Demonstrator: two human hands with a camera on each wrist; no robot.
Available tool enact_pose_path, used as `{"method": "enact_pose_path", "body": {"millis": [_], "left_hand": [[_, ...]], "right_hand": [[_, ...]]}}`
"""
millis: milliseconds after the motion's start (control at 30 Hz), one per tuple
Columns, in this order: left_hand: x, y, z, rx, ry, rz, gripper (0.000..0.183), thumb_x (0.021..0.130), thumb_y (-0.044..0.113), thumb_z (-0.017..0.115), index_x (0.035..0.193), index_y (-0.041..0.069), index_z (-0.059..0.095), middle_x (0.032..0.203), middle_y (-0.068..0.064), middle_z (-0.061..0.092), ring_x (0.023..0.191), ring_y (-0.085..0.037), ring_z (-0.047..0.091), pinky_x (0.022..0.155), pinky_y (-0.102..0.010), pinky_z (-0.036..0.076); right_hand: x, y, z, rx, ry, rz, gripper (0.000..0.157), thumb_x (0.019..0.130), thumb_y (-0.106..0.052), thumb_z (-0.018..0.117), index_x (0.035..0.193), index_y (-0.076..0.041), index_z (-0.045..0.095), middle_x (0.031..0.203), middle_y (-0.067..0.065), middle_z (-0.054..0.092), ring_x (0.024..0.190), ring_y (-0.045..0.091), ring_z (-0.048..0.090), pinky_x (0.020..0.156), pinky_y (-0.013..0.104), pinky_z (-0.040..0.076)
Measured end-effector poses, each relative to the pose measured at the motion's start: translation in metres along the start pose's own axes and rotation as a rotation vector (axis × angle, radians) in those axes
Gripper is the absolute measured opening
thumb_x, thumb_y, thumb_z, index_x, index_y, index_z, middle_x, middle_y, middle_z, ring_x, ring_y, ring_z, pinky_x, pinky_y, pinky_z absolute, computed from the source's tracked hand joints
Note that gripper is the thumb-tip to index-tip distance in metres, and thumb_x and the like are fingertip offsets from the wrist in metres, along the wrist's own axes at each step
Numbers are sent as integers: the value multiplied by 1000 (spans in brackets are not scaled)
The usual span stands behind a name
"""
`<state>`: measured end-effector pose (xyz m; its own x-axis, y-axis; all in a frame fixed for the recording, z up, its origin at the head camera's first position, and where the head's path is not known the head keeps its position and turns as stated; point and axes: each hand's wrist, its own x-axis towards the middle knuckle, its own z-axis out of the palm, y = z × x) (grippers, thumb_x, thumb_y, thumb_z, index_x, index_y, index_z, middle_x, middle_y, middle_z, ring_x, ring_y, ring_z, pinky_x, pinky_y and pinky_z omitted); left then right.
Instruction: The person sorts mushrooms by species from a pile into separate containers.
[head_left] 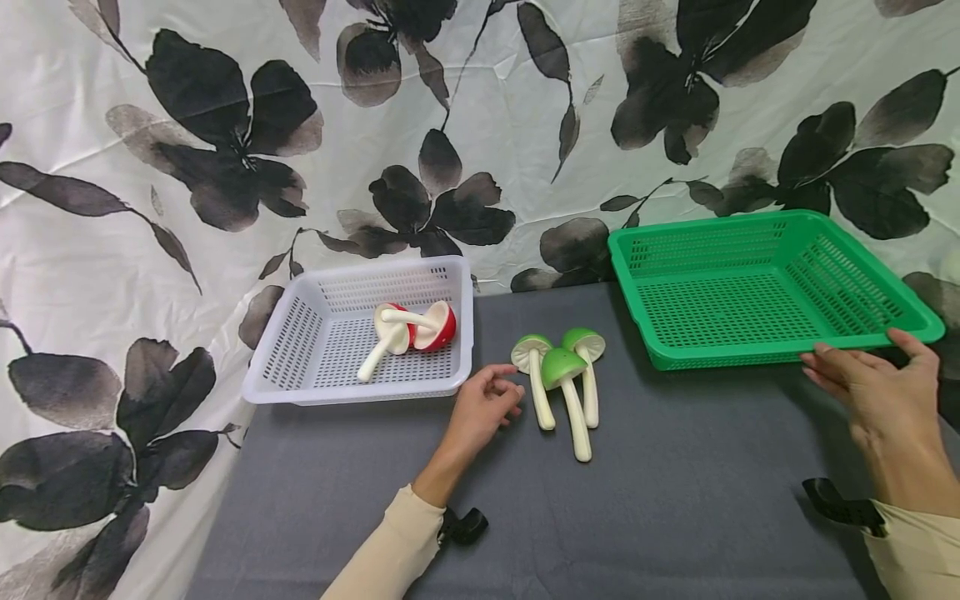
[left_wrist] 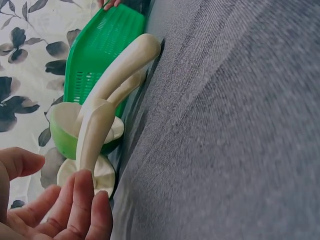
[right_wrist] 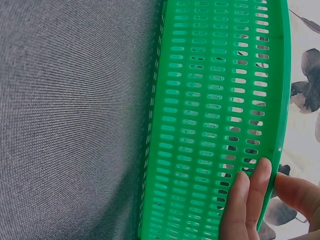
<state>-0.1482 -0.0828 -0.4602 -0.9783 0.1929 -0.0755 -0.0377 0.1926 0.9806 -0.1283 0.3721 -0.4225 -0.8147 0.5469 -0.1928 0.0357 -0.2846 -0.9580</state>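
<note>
Three toy mushrooms with green caps and pale stems lie close together mid-table; the front green mushroom (head_left: 576, 408) has its stem toward me. My left hand (head_left: 483, 404) is just left of them, fingers loosely bent and holding nothing. In the left wrist view its fingertips (left_wrist: 84, 180) come close to a pale stem (left_wrist: 95, 137); whether they touch it I cannot tell. My right hand (head_left: 888, 400) pinches the near rim of a green basket (head_left: 750, 343) close to its right corner, thumb (right_wrist: 297, 192) on one side and fingers on the other.
At the left stands a white basket (head_left: 292, 387) holding two red-capped toy mushrooms (head_left: 435, 327). A grey cloth (head_left: 675, 500) covers the table. Behind it hangs a white curtain (head_left: 525, 125) with dark flowers.
</note>
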Motion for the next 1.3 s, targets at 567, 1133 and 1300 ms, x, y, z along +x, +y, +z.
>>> {"method": "enact_pose_path", "body": {"millis": [567,1133,1300], "left_hand": [[12,-7,25,-136,14,-136,41,93,15,72,131,2,61,94,-8,71,71,-18,69,58,-35,61],[16,-6,28,-296,-19,-202,44,95,4,66,136,-5,54,95,-9,63,81,-18,65,71,-40,63],[15,-3,28,-322,-15,-205,42,95,2,66,135,-4,54,100,-10,61,80,-18,64,69,-38,63]], "right_hand": [[0,2,-1,18,-9,-13,105,89,-1,74,159,-33,2,78,-6,68,62,10,73,57,22,59],[1,1,0,10,0,-17,104,89,-1,75,159,-31,4,75,-6,69,61,9,72,56,21,58],[1,1,0,-14,21,-11,104,88,-3,76,159,-32,5,75,-7,68,61,8,72,55,20,58]]}}
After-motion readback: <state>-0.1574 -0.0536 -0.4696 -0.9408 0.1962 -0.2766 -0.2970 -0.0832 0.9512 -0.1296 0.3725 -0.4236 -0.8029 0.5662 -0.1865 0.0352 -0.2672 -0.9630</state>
